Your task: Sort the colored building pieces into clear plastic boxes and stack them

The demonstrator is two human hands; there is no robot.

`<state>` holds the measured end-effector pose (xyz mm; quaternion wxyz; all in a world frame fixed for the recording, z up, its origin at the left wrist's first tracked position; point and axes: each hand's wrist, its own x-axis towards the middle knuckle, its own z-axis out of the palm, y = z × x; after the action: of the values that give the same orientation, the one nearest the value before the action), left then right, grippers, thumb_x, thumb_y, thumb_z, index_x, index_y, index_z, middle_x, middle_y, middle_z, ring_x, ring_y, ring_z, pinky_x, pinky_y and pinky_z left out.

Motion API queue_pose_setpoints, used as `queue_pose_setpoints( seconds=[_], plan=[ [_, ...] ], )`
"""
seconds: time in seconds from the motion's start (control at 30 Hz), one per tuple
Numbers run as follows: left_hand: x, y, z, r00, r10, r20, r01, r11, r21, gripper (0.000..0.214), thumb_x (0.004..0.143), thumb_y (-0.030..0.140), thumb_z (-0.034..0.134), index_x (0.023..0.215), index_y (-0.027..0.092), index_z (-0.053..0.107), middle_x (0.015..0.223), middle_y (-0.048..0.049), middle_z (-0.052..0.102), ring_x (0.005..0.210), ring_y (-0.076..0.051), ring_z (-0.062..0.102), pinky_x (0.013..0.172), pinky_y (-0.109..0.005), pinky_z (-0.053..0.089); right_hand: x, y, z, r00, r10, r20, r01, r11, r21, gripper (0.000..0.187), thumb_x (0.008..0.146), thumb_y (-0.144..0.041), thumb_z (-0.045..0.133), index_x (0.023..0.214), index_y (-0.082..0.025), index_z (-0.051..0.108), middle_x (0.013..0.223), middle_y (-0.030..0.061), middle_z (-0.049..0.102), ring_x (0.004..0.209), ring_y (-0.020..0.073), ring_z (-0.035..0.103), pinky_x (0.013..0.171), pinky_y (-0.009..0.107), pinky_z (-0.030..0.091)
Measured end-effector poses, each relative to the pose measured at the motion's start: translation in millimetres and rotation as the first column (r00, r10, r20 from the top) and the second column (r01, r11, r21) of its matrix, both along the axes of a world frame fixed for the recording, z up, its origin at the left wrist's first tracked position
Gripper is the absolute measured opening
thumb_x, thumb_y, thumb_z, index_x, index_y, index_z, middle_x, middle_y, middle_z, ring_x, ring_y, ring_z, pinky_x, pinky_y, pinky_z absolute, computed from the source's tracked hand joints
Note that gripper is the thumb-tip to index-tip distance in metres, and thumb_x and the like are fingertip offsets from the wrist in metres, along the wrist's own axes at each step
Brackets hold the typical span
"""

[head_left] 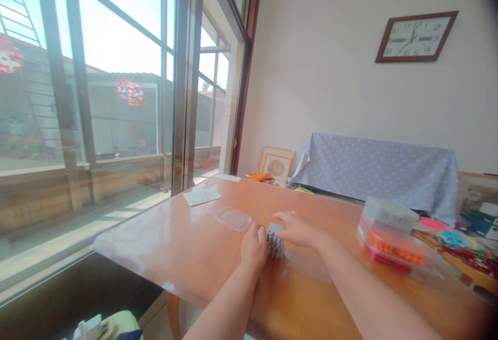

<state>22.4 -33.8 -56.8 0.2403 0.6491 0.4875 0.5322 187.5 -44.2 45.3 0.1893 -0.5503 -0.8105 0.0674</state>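
Observation:
A grey block covered in rows of small studs [275, 241] stands between my hands above the wooden table [303, 311]. My left hand [253, 246] is closed, its curled fingers against the block's left side. From the right, my right hand [298, 229] bends its fingers over the block's top and right edge, touching it. Parts of the block are hidden behind the fingers. Beneath my right forearm lies a clear plastic container [311, 266], blurred and partly covered. A clear plastic lid [233, 219] lies flat just beyond my left hand.
Stacked clear boxes [389, 218], one holding orange pieces [397, 246], stand at the table's right. A printed paper [202, 196] lies near the window side. Behind the table is a grey-blue dotted cloth [381, 169]; a clock [417, 37] hangs on the wall.

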Motion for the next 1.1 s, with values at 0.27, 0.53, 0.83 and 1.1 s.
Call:
queue_pose_setpoints(
  seconds=[0.27,0.53,0.83,1.1],
  plan=[
    [-1,-4,3.0,1.000,0.003,-0.014,-0.003,1.000,-0.023,0.029,0.098,0.031,0.035,0.082,0.023,0.057,0.083,-0.0024,0.066,0.082,-0.018,0.060,0.073,-0.026,0.040,-5,3,0.3,0.996,0.021,-0.088,-0.024,0.999,-0.035,0.043,0.067,-0.021,0.069,0.110,-0.022,0.071,0.110,0.0051,0.074,0.106,0.0232,0.064,0.096,0.034,0.048],
    [0,-1,2.2,1.000,0.014,-0.011,-0.014,0.999,-0.035,0.031,0.099,0.033,0.033,0.084,0.023,0.058,0.084,-0.0029,0.066,0.083,-0.018,0.060,0.074,-0.027,0.039,26,-15,5.4,0.976,-0.048,-0.214,0.049,0.999,0.001,0.041,0.072,-0.026,0.068,0.112,-0.018,0.067,0.114,0.0084,0.070,0.102,0.0212,0.065,0.092,0.034,0.050],
    [0,0,-1.7,0.999,0.024,-0.022,-0.025,0.999,-0.024,0.031,0.099,0.035,0.034,0.083,0.024,0.058,0.086,-0.0029,0.067,0.085,-0.019,0.060,0.074,-0.027,0.039,52,-34,-23.8,0.986,-0.114,-0.121,0.078,0.960,-0.269,0.030,0.069,-0.020,0.066,0.098,-0.018,0.071,0.098,0.0041,0.073,0.089,0.0192,0.065,0.082,0.030,0.050],
    [-1,2,-2.3,0.999,0.027,-0.018,-0.027,0.999,-0.035,0.030,0.098,0.036,0.035,0.080,0.024,0.056,0.083,-0.0024,0.066,0.083,-0.019,0.060,0.073,-0.027,0.039,56,-35,-36.3,0.975,-0.165,-0.149,0.122,0.958,-0.261,0.027,0.069,-0.018,0.060,0.092,-0.020,0.073,0.095,0.0025,0.074,0.090,0.0204,0.065,0.080,0.029,0.049]
  ],
)
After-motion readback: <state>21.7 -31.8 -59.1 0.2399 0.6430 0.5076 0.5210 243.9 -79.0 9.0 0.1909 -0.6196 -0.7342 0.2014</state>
